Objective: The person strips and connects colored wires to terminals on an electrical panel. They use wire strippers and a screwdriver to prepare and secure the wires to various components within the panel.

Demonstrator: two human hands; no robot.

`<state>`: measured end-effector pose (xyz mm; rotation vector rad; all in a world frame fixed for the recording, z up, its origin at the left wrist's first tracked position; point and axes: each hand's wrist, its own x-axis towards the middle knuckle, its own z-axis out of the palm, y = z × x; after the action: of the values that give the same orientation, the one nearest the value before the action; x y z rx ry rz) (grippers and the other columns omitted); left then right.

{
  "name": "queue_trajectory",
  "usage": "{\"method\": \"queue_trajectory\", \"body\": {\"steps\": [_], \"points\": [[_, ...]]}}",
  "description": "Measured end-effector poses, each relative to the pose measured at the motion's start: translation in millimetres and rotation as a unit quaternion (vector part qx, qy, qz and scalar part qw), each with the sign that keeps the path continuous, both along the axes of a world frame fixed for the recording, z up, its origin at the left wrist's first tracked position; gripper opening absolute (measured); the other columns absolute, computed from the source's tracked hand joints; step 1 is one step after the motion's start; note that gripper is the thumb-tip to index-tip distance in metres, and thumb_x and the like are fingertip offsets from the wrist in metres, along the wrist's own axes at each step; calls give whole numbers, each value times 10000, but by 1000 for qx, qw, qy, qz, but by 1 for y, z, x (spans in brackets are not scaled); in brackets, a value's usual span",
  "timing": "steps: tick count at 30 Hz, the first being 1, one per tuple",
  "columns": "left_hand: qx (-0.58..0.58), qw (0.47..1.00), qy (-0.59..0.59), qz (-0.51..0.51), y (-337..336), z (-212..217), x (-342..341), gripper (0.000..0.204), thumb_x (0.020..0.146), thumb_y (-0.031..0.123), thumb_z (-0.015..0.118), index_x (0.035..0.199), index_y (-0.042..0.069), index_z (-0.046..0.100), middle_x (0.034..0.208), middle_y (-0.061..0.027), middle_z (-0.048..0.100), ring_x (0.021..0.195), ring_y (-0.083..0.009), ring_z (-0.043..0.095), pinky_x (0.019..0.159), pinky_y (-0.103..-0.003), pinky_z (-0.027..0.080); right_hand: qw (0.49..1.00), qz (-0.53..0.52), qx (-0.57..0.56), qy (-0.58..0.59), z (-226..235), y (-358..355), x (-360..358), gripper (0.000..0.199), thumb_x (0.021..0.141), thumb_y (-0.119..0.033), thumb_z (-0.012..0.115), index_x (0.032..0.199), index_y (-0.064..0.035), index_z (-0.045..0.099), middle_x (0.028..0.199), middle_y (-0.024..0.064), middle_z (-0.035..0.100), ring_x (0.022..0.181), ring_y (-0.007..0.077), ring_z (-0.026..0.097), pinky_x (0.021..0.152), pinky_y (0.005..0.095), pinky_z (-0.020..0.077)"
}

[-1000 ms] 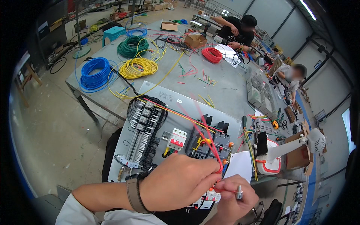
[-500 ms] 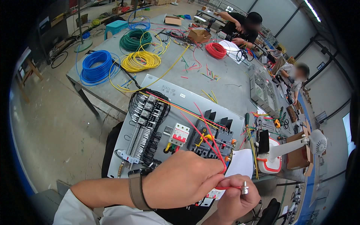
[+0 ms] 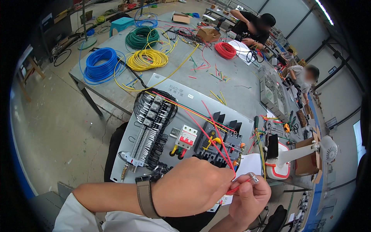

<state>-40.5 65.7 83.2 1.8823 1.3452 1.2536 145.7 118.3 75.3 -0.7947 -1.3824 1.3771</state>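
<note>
Low in front of me, my left hand, with a watch on its wrist, is closed on a red wire. Two red strands rise from its fingertips over the mounting plate. My right hand touches the left fingertips and pinches the wire's other stretch, along with a silvery bolt that sticks out past its fingers. Whether the wire is fastened to the bolt is hidden. Behind the hands lies the grey mounting plate with a terminal strip, a small breaker and black breakers.
Blue, yellow and green wire coils lie on the grey table, and a red coil farther back. At right stand a white fan and a cardboard box. A co-worker works across the table.
My right hand has turned and shifted slightly up, so the bolt now tilts up and sits higher, close to the left fingertips. The left hand stays closed on the wire.
</note>
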Motion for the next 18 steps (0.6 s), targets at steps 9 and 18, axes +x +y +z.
{"method": "queue_trajectory", "body": {"steps": [9,18], "points": [[34,998,-44,1,-14,1,-5,193,939,175,727,1083,47,710,785,-104,697,641,-284,679,562,-368,529,991,74,87,70,-2,2,23,283,924,-188,770,869,49,626,778,184,690,676,256,657,638,388,569],[119,988,95,17,-6,-18,-29,329,862,141,770,1173,60,701,1243,-113,673,1170,-314,637,971,-429,501,967,184,126,122,32,-13,39,207,1006,-207,679,979,-19,597,739,84,629,658,216,579,544,330,495]]}}
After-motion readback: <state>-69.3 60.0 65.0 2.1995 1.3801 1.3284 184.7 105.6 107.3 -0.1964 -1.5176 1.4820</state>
